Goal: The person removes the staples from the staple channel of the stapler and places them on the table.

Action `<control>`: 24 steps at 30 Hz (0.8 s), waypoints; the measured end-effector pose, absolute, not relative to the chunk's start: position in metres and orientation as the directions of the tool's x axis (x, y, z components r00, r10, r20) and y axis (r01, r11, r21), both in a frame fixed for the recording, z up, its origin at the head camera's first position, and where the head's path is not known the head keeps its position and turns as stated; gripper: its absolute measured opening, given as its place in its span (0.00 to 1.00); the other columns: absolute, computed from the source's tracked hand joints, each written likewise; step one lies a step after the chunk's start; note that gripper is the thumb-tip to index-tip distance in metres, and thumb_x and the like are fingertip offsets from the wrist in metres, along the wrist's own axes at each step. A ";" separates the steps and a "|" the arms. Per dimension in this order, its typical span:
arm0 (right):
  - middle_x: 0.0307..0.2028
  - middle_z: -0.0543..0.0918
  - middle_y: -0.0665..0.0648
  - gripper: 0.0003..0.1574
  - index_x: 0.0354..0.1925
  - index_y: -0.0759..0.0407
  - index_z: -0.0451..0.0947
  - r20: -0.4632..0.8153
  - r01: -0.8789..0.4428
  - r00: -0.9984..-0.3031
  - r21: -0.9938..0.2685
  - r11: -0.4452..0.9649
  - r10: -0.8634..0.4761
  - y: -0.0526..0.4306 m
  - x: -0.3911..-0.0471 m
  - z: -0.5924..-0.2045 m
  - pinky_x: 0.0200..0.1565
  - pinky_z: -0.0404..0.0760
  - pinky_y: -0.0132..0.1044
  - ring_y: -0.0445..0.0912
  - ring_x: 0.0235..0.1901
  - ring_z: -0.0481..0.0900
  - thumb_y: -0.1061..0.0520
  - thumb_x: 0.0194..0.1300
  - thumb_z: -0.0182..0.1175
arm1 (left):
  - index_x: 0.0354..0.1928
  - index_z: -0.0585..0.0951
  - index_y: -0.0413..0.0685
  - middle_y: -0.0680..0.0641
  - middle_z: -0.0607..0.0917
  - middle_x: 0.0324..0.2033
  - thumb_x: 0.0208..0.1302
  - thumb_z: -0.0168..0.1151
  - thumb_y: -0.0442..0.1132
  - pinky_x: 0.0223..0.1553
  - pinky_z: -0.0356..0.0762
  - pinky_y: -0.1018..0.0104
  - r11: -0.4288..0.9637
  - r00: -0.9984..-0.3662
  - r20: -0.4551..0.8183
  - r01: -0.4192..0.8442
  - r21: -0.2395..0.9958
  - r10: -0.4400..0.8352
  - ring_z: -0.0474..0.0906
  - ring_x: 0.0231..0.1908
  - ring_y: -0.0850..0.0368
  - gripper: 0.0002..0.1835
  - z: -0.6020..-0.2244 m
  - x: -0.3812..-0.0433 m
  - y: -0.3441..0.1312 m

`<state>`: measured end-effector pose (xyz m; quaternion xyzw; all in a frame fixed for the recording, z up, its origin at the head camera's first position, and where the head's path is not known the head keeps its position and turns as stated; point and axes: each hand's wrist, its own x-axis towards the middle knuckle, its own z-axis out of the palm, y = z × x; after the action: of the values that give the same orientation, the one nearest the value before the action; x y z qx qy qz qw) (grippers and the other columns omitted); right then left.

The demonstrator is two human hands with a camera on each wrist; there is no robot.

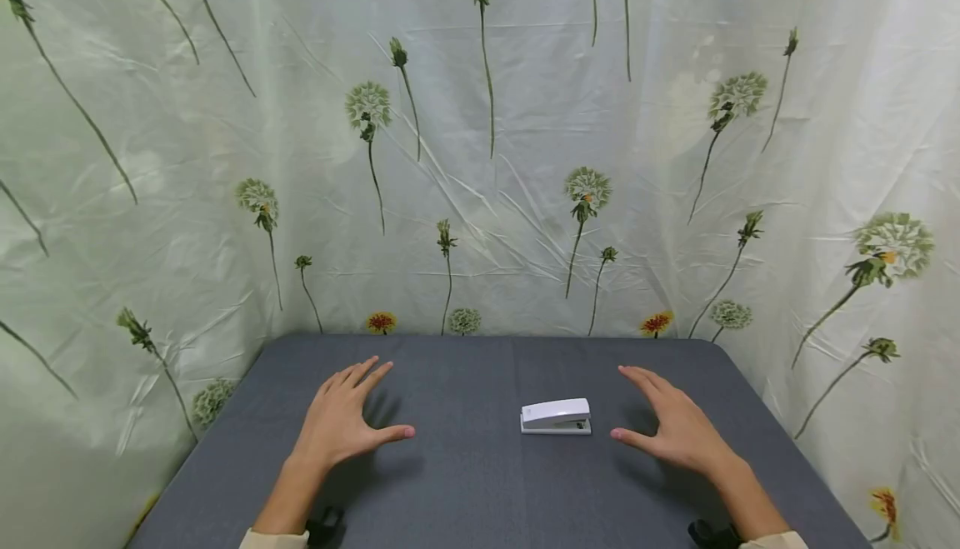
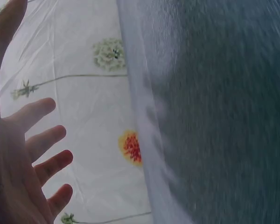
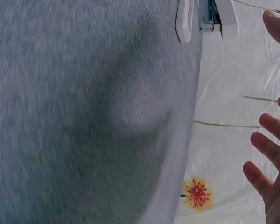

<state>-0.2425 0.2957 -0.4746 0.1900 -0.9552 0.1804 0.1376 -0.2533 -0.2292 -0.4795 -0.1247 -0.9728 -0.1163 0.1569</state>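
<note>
A white stapler [image 1: 556, 416] lies on the grey table, right of the middle, with its hinged arm raised over the base at the right end. My right hand [image 1: 678, 428] hovers just to the right of it, thumb and fingers spread apart, holding nothing. Over the left part of the table is my left hand [image 1: 341, 420], its fingers extended and thumb pointing inward, also holding nothing. The right wrist view shows one end of the stapler [image 3: 226, 18] at the top edge, apart from the fingers [image 3: 268, 147]. In the left wrist view, only fingers [image 2: 53, 167] and thumb appear.
A dark grey cloth covers the table [image 1: 465, 482], whose far edge meets a pale curtain [image 1: 517, 116] printed with dandelions. The curtain also runs along the left and right sides. Dark straps with a small device sit at both wrists.
</note>
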 end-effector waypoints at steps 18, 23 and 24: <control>0.67 0.77 0.57 0.54 0.71 0.49 0.71 0.336 -0.428 -0.891 -0.391 0.815 -0.306 0.272 -0.256 -0.502 0.55 0.78 0.65 0.60 0.64 0.77 0.29 0.54 0.74 | 0.76 0.69 0.66 0.46 0.71 0.74 0.39 0.60 0.89 0.68 0.67 0.35 0.896 -0.907 0.329 0.355 0.266 0.262 0.70 0.71 0.41 0.62 -0.491 -0.278 -0.170; 0.67 0.76 0.59 0.55 0.71 0.52 0.71 0.321 -0.411 -0.901 -0.421 0.809 -0.291 0.263 -0.257 -0.506 0.56 0.78 0.65 0.61 0.64 0.77 0.28 0.54 0.74 | 0.77 0.66 0.69 0.49 0.70 0.75 0.38 0.59 0.90 0.68 0.67 0.35 0.884 -0.909 0.316 0.364 0.293 0.270 0.70 0.71 0.43 0.62 -0.492 -0.282 -0.152; 0.68 0.76 0.59 0.55 0.71 0.52 0.70 0.316 -0.407 -0.904 -0.427 0.808 -0.288 0.261 -0.258 -0.506 0.56 0.78 0.65 0.62 0.64 0.77 0.28 0.54 0.74 | 0.78 0.66 0.69 0.49 0.70 0.75 0.38 0.59 0.90 0.68 0.67 0.35 0.880 -0.908 0.317 0.370 0.299 0.274 0.70 0.71 0.43 0.63 -0.492 -0.283 -0.149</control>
<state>-0.2575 0.2611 -0.5064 0.1842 -0.9432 0.2495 0.1189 -0.2828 -0.1491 -0.4921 -0.1675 -0.9602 -0.1791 0.1339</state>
